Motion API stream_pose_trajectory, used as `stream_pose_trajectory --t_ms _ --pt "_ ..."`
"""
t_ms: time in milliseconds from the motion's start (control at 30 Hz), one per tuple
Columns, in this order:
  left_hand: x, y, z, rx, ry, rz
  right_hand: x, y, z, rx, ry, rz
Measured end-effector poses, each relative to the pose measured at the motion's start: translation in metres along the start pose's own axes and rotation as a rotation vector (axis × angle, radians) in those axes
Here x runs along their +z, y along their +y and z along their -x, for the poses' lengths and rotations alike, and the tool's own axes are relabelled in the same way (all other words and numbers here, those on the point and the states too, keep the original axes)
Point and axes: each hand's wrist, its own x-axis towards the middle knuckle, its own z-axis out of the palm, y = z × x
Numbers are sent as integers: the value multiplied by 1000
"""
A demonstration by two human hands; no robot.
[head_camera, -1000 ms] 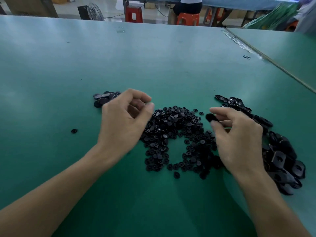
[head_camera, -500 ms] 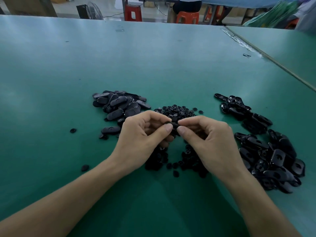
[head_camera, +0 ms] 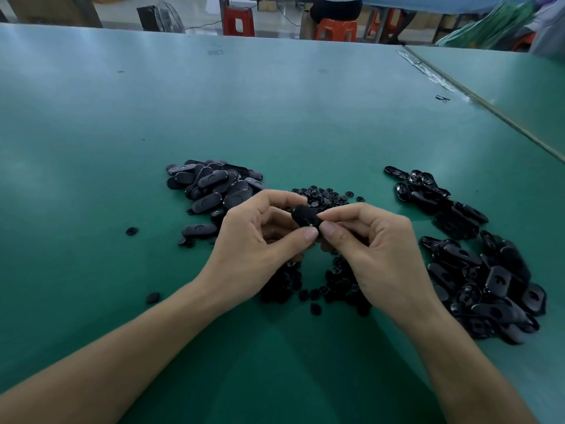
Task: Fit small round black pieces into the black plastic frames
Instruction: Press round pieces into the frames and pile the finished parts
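Green matting (head_camera: 275,111) covers the worktable, with red stools (head_camera: 238,22) and a floor fan (head_camera: 167,16) visible beyond its far edge. One black plastic frame (head_camera: 305,217) is held above the middle of the table, pinched between the left hand (head_camera: 260,243) and the right hand (head_camera: 379,252). It is gripped by the thumb and forefinger of each hand from opposite sides. The frame appears dark, rounded and slightly glossy. Whether a round piece is seated in it cannot be determined, since the fingertips cover much of it. The heap of small round black pieces (head_camera: 325,195) lies beneath and behind the hands and is partly hidden by them. A pile of closed oval parts (head_camera: 214,191) is located to the left, and a pile of open frames (head_camera: 492,289) to the right. A stray round piece (head_camera: 131,231) lies apart at far left.
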Motion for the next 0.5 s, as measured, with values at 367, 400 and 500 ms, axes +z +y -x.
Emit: stream_pose_trajectory --t_ms 367,400,500 --pt "2 -1 -2 42 37 37 -13 2 3 15 60 682" --pt "2 -1 -2 36 31 32 -13 2 4 42 34 718" --pt "1 -1 -4 24 40 -2 -10 -3 4 87 7 763"
